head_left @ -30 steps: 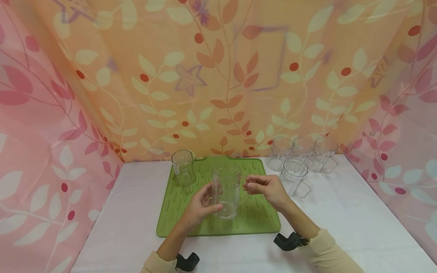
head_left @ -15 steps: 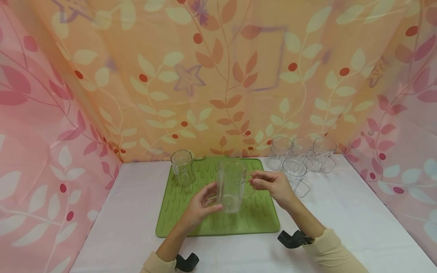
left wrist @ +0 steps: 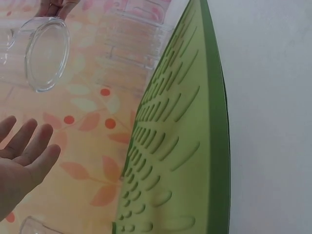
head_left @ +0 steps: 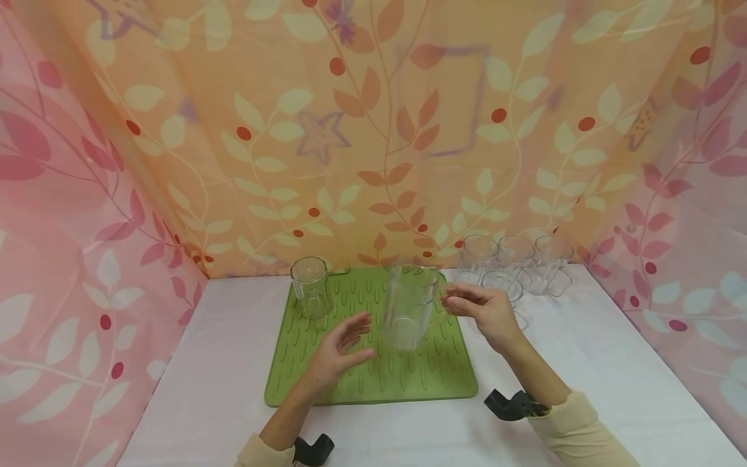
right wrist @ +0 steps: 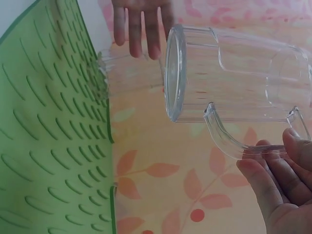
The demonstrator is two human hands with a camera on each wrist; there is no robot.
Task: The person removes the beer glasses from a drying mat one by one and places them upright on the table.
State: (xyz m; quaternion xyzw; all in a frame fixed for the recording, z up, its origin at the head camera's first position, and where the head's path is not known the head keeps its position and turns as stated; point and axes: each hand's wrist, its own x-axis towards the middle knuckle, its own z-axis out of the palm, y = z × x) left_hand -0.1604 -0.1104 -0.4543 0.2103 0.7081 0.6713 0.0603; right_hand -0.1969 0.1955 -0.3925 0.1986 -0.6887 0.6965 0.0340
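Observation:
A clear mug (head_left: 410, 308) is held in the air over the green drying mat (head_left: 350, 383). My right hand (head_left: 483, 312) grips its handle, with the fingers curled round it in the right wrist view, where the mug (right wrist: 234, 78) lies sideways across the frame. To the mug's left, apart from it, is my left hand (head_left: 341, 350), its fingers spread and nothing in them; the left wrist view shows that hand (left wrist: 22, 161) below the mug's base (left wrist: 47, 54). Another clear mug (head_left: 312, 288) stands on the mat's back left corner.
Several clear mugs (head_left: 551, 266) stand grouped on the white table (head_left: 595, 363) at the back right, partly behind my right hand. Patterned cloth (head_left: 385, 130) hangs at the back and both sides.
My right hand has carried the mug to the right and further back. My left hand, which was holding the mug's side, has let go and now stands apart from it.

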